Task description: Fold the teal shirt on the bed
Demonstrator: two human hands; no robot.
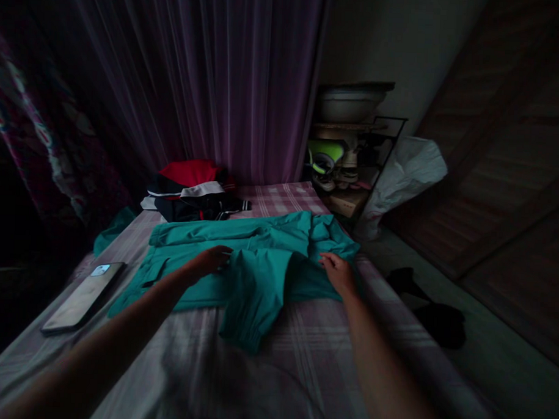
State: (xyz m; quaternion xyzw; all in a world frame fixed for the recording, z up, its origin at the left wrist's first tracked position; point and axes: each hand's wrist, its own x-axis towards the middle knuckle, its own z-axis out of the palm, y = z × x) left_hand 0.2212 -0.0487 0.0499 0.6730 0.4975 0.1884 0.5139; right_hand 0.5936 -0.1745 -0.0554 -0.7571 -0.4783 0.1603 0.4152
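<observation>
A teal jacket [191, 234] lies spread on the bed, its hem towards the left and a pocket opening on its near left side. One sleeve [254, 297] is folded across towards me, its gathered cuff on the sheet. My left hand [212, 260] is over the middle of the jacket, at the upper left edge of that sleeve, with its fingers loosely bent and apart. My right hand [339, 274] is at the jacket's right part, fingers half curled with a gap between them. Dim light hides whether either hand touches the cloth.
A phone [81, 297] lies on the plaid sheet [302, 351] at left. Red and dark folded clothes [193, 188] sit behind the jacket. Beyond the bed's right edge stand a rack [351, 126] with a basin and shoes, and a white bag [407, 171]. Dark items lie on the floor.
</observation>
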